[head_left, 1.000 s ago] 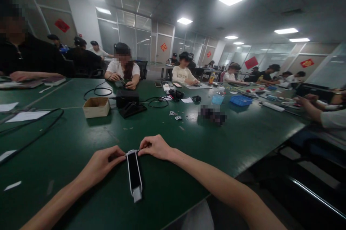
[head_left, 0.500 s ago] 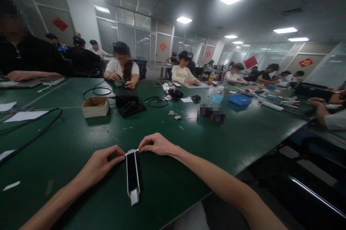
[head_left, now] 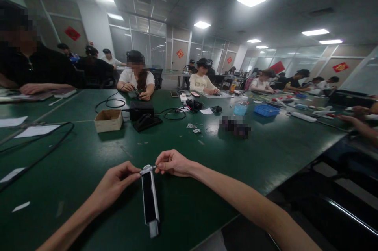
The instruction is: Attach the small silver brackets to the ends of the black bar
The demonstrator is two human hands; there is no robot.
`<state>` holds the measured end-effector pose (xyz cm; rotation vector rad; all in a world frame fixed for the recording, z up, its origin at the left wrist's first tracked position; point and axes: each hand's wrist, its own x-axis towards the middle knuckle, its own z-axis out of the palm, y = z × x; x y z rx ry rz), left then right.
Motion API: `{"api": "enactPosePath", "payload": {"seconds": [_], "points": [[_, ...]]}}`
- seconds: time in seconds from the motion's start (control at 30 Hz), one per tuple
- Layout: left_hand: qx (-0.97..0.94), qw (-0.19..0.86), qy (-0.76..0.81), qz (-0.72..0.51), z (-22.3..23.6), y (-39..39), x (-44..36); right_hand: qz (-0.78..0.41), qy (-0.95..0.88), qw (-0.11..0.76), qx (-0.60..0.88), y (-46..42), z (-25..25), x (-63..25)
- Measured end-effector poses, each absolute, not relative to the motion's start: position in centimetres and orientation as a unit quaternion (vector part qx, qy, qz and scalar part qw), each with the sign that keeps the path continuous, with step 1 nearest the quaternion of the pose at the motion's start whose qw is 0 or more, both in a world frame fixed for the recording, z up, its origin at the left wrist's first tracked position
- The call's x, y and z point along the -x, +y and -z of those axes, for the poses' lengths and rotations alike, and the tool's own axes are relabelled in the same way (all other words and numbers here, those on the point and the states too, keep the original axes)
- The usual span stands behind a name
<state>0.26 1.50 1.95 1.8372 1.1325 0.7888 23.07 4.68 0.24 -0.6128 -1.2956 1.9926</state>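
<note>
A long narrow device (head_left: 150, 198) with a black face and a silver-white frame hangs or rests between my hands, its far end toward the table's middle. A pale tab (head_left: 154, 229) sticks out of its near end. My left hand (head_left: 119, 178) is closed, thumb and fingers pinching the left corner of the far end. On the opposite corner my right hand (head_left: 173, 163) pinches a small thin metal pin (head_left: 154, 167) that juts from the frame. What lies inside the right fingertips is partly hidden. I cannot tell whether the device touches the green table (head_left: 183, 211).
Beyond my hands stand a cardboard box (head_left: 108, 122), a black box-shaped device (head_left: 141, 111) with cables, small metal parts (head_left: 193, 127) and a blue tray (head_left: 266, 110). Paper pieces (head_left: 37, 130) and a black cable lie left. Several people sit around; one person's hand (head_left: 358, 121) reaches in at right.
The device has tilted slightly about its far end, so its silver end and right side show more. Both hands keep their pinch. The view has shifted a little.
</note>
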Motion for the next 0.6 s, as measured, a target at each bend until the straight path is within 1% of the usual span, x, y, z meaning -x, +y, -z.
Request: {"api": "enactPosePath", "payload": {"seconds": [0.13, 0.23, 0.33, 0.5, 0.6], "points": [[-0.705, 0.44, 0.435, -0.347, -1.4, 1.2, -0.5, -0.799, -0.436, 0.353, 0.217, 4.5, 0.5, -22.5], [-0.687, 0.459, 0.422, -0.373, -1.0, 0.9, -0.7, -0.795, -0.429, 0.364, 0.228, 4.4, 0.9, -22.5], [-0.675, 0.475, 0.413, -0.384, -0.7, 0.9, -0.8, -0.793, -0.433, 0.355, 0.24, 4.3, 1.1, -22.7], [-0.688, 0.497, 0.395, -0.352, -0.9, 0.7, -0.6, -0.818, -0.411, 0.339, 0.215, 3.7, 1.0, -22.4], [-0.742, 0.458, 0.38, -0.309, -1.3, 0.3, -0.5, -0.81, -0.423, 0.348, 0.21, 3.5, 1.1, -22.2]]}}
